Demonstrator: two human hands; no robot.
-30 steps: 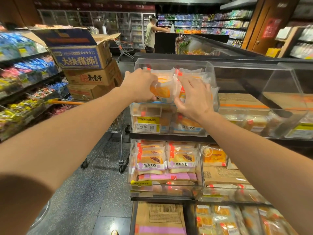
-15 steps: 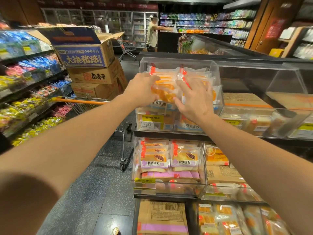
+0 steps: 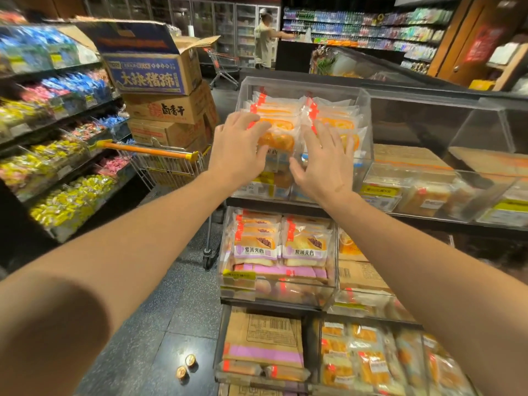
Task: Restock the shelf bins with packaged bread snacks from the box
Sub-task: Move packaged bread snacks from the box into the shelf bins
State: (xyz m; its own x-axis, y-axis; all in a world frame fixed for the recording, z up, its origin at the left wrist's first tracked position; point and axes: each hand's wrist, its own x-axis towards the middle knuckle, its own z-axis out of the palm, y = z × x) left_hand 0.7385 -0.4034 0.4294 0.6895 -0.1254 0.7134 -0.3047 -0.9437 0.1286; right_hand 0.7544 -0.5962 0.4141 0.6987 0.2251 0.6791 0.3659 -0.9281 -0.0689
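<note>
**Hands flatten out over the top bin's packets**

Since half a second ago both hands have slid outward and opened: the left hand (image 3: 238, 147) lies with loosely bent fingers on the left stack of bread snack packets (image 3: 275, 125), while the right hand (image 3: 321, 164) presses flat on the right stack (image 3: 337, 124), gripping nothing. Both stacks sit in the clear top bin (image 3: 364, 132), packets leaning back in overlapping rows, long axes running across the bin, printed faces toward the aisle. Risk, as I judge it: the bin looks brimful, so releasing pressure could let the front packets slump forward over the lip onto the floor (image 3: 160, 324) beside the shopping cart (image 3: 160, 161).
</note>
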